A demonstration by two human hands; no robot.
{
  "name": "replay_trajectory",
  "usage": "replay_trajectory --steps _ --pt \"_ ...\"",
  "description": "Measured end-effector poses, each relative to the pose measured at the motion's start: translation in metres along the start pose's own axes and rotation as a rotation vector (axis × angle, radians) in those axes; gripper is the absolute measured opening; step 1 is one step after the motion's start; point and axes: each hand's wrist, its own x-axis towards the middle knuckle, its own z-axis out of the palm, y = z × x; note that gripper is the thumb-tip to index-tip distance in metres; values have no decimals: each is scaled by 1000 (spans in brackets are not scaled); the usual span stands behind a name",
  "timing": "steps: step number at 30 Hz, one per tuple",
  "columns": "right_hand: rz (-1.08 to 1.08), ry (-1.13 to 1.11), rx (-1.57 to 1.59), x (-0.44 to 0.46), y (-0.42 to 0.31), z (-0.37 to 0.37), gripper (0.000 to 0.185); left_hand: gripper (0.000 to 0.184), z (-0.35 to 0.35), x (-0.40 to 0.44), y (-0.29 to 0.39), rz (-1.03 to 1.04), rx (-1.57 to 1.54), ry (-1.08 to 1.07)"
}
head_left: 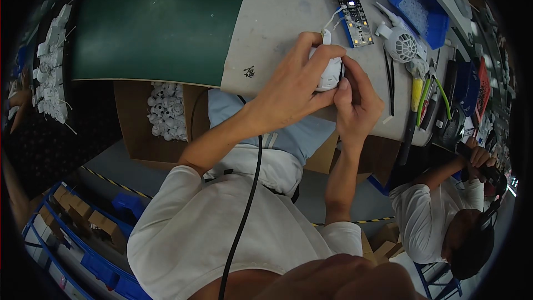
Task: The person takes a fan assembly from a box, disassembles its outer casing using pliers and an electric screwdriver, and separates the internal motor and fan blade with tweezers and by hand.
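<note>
My left hand (302, 75) is wrapped round a small rounded white plastic housing (330, 73) above the grey worktop (272, 28). Gripping its other side is my right hand (360, 99), thumb and fingers pressed to a dark edge or seam. The fingers cover much of the housing. Just beyond them lies a black circuit board (358, 21) with a blue side and a small bright light. Thin white wires (333, 19) run from the board towards the housing.
Right of my hands are black tweezers (390, 80), a white fan-like device (402, 44), green-handled pliers (442, 97) and a blue bin (440, 32). A green mat (158, 22) covers the left. Below it, a cardboard box (133, 133) holds white parts (167, 112). A co-worker (425, 228) sits right.
</note>
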Motion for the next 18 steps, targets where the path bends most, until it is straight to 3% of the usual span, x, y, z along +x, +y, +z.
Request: replay_trajectory --steps 9,16,18 --pt "89 -70 239 1 -5 -2 31 54 -2 0 -1 4 42 1" --pt "-25 -26 174 0 5 0 28 49 -10 1 -1 -5 -57 -67" --pt "-16 -65 15 -2 3 -1 31 47 -11 2 0 6 -86 -85"
